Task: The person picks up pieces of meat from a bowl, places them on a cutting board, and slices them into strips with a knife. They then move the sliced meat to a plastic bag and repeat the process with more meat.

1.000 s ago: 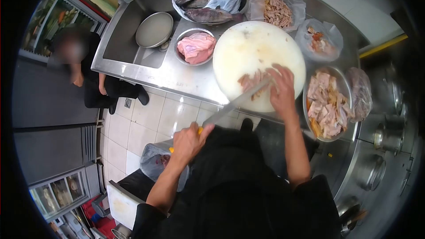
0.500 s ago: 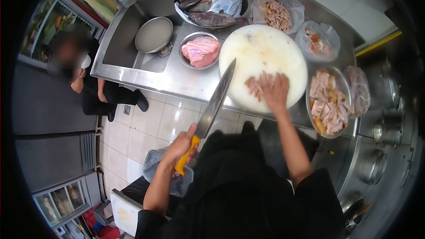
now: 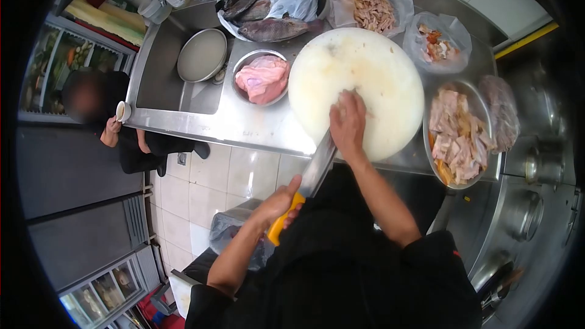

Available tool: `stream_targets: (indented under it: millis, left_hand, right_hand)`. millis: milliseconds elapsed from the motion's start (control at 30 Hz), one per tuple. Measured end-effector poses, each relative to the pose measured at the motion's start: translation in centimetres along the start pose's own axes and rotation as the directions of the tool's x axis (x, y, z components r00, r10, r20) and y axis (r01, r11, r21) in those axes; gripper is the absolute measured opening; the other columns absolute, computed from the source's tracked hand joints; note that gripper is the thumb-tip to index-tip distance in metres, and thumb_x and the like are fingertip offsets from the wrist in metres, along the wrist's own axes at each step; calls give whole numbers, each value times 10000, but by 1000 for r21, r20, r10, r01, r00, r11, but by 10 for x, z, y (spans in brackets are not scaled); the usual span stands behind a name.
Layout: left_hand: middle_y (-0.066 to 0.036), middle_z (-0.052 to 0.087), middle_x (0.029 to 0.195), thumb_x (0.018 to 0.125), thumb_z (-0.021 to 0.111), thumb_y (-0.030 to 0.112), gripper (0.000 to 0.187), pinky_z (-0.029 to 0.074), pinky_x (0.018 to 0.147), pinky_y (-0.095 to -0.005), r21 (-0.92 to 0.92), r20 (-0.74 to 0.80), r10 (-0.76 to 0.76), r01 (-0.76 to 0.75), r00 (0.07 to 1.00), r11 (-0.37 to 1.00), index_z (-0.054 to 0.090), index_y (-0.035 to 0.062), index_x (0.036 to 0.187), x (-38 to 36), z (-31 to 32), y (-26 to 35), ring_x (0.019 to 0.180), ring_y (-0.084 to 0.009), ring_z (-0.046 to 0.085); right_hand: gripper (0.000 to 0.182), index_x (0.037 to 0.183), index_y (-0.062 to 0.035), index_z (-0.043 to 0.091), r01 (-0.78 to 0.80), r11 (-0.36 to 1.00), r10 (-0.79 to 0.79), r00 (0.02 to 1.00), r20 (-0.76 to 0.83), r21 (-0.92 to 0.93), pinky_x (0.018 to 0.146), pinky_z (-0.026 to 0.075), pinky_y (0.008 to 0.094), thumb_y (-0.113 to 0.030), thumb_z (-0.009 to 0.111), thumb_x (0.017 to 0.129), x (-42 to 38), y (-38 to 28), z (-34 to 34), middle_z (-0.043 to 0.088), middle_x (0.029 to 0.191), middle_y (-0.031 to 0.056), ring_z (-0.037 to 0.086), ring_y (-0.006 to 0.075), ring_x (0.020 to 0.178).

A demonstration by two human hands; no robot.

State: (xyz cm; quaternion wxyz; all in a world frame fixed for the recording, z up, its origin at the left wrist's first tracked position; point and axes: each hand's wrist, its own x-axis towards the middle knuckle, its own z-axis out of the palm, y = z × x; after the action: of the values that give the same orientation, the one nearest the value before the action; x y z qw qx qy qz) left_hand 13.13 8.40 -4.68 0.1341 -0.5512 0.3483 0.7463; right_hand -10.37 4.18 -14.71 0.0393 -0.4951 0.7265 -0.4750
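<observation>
My left hand (image 3: 283,208) is wrapped round the yellow handle of a large kitchen knife (image 3: 317,167). The blade slants up to the near edge of a thick round white cutting board (image 3: 384,73), its tip hidden by my right hand (image 3: 348,123). That hand lies on the board with its fingers curled and close together; whatever is under them is hidden. Right of the board, an oval metal tray (image 3: 426,152) holds pieces of cooked meat (image 3: 457,137). Behind the board, a plastic bag (image 3: 341,9) lies open around meat strips (image 3: 373,11).
A metal bowl (image 3: 236,90) of raw pink meat (image 3: 263,79) stands left of the board, below whole fish (image 3: 274,29) in a bagged basin. Another bag (image 3: 463,42) holds scraps. In the sink (image 3: 161,73) sits a round pan (image 3: 203,55). A person (image 3: 113,106) holding a cup is at left.
My right hand has moved left across the board, and the meat strips under it are out of sight. The knife has come in lower, its tip now at that hand.
</observation>
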Motion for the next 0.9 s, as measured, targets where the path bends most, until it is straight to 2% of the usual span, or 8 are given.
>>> stream_targets:
  millis: [33,133,267,467,533,600,733,900]
  left_hand:
    - [-5,427,511,1004,316,767,762,398,386,-276,6,7,2,-2,1000,1000,485,78,726,1,3,4,385,-132,447]
    - [3,441,518,1014,308,754,750,406,390,-255,-3,9,-4,4,1000,1000,496,79,745,0,10,18,381,-121,457]
    - [17,420,493,1030,326,721,734,382,358,-248,-27,-56,-3,1,998,1000,498,76,727,-3,18,49,350,-110,428]
    - [13,381,471,1030,349,709,723,342,313,-253,-95,-64,66,-72,996,993,490,75,710,22,30,140,310,-109,380]
    - [13,369,470,1037,340,698,719,331,311,-256,-105,-74,95,-102,993,989,488,76,708,37,37,187,309,-111,366]
    - [13,361,470,1039,332,695,721,324,311,-263,-146,-66,101,-110,993,983,482,75,705,54,42,227,310,-113,351]
    - [-4,389,492,1046,295,698,735,357,363,-288,-139,-80,119,-129,990,982,488,70,717,71,47,257,348,-133,383]
    - [3,359,467,1024,337,722,736,336,319,-285,-185,-279,42,-96,959,978,477,73,705,64,57,216,320,-136,366]
  right_hand:
    - [367,1234,29,616,14,1000,-14,999,-43,2,992,493,439,37,641,868,4,-2,-3,592,1234,215,582,388,1147]
    - [310,1179,10,660,-110,975,119,992,-39,193,957,523,423,59,625,876,11,0,-4,620,1211,191,613,368,1120]
    - [293,1144,-2,681,-148,962,164,985,-51,230,944,538,418,70,630,864,38,5,-2,650,1186,170,629,352,1120]
    - [269,1123,-12,689,10,986,13,991,-135,167,977,513,438,12,633,862,143,45,-1,662,1165,172,627,385,1107]
    - [244,1092,-7,693,78,971,-41,986,-164,227,972,504,453,-22,627,858,198,64,1,675,1147,182,629,397,1086]
    - [230,1062,0,701,164,970,-120,966,-227,182,962,497,470,-48,628,849,259,94,14,684,1120,196,630,400,1074]
    - [251,1070,6,719,106,983,-69,968,-242,147,991,483,464,-102,632,861,362,156,60,683,1149,209,609,413,1125]
    - [262,1061,-60,747,199,930,-171,978,116,-310,1074,427,459,-172,701,829,389,180,104,664,1226,148,549,340,1249]
